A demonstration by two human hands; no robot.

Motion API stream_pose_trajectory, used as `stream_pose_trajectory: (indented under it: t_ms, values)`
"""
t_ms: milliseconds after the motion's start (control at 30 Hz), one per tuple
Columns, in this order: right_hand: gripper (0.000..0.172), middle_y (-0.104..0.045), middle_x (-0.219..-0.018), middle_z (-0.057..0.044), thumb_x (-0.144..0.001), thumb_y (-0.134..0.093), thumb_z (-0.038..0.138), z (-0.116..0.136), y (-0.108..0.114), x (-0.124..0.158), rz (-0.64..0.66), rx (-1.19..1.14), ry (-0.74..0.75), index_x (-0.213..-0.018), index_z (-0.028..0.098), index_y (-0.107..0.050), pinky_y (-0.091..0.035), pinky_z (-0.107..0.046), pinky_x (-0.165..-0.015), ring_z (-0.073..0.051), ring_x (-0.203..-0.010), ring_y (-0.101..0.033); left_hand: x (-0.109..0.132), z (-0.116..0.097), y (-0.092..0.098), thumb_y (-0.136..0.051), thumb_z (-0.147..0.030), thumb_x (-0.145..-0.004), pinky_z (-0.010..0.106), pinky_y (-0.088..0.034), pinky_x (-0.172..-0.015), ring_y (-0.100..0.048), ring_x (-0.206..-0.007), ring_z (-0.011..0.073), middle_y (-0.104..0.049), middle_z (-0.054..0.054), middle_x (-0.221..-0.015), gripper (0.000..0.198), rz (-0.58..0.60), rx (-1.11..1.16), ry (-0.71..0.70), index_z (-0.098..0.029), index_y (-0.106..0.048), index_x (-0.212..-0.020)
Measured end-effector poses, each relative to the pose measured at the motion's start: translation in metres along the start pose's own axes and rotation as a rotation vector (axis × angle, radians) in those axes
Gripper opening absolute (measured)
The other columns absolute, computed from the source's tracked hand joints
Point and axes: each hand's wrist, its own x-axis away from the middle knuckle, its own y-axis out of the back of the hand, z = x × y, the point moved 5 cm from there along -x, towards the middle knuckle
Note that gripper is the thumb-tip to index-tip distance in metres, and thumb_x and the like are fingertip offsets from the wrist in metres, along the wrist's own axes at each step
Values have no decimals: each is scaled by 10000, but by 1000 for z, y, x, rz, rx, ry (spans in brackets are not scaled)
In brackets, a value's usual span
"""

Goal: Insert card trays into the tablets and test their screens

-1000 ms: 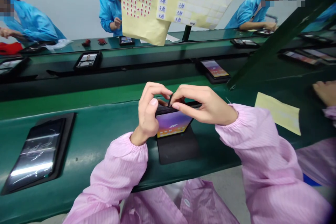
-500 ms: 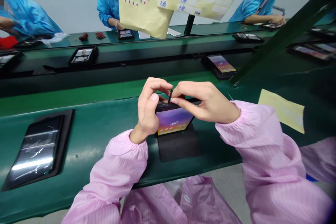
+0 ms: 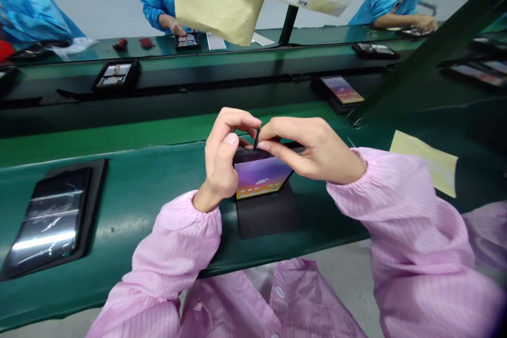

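A tablet (image 3: 261, 175) with a lit purple-to-orange screen stands tilted on its edge on a black pad (image 3: 270, 217). My left hand (image 3: 222, 161) grips its left end, thumb at the front corner and some fingers behind; the index fingertip reaches over the top edge. A thin black strip (image 3: 256, 139) sticks up from that edge. The thumb and index finger of my right hand (image 3: 312, 149) are closed on this strip, over the right part of the tablet. What kind of piece it is, and how it joins the tablet, cannot be made out.
On the green bench at left, a dark glossy panel (image 3: 51, 216) lies on a black board. A yellow sheet (image 3: 425, 161) lies at right. Beyond, a dark track bears a lit tablet (image 3: 344, 90) and open devices (image 3: 116, 74). Co-workers in blue sleeves sit opposite. Yellow papers (image 3: 217, 5) hang above; a green post slants at right.
The view has shifted slightly, so the far bench and papers sit higher. Both hands keep their hold on the tablet and the strip, with little visible movement between them.
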Motion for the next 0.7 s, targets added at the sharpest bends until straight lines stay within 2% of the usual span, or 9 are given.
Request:
stream_pose_trajectory:
  t_ms: [167,333,533,633,700]
  values:
    - [125,-618,-804,2,-947,-475,175,-1,-1,1,57,12,-14,-857,169,-561,-420,-212,-667,-96,-704,-557,0,2,-1,-396,-477,-933,236,-464,-506,-564,-772,157,-555,55,-952,337,0,11,6,-226,-620,-953]
    - [86,-613,-825,-2,-927,-525,266,-7,-1,3,26,-53,-72,-921,180,-530,-438,-220,-656,-103,-687,-560,0,3,1,-392,-514,-929,231,-471,-512,-571,-754,151,-550,61,-958,371,-25,9,54,-224,-622,-948]
    - [72,-566,-750,24,-924,-508,228,-7,-4,1,6,-35,-58,-867,186,-522,-428,-214,-633,-91,-646,-520,0,8,4,-453,-478,-905,242,-497,-569,-597,-811,165,-584,64,-966,322,-20,101,109,-216,-630,-966]
    - [98,-559,-738,27,-927,-507,227,-10,-4,-4,-20,-68,-71,-844,180,-531,-428,-216,-634,-88,-645,-518,4,24,5,-504,-483,-862,323,-544,-744,-632,-911,201,-634,68,-1024,351,24,205,220,-208,-635,-1035]
    - [122,-566,-747,21,-928,-521,266,-18,2,-8,-95,-128,-96,-846,177,-536,-444,-221,-641,-93,-659,-534,9,41,6,-513,-550,-830,386,-547,-812,-648,-965,249,-666,86,-1007,427,29,287,385,-186,-657,-1002]
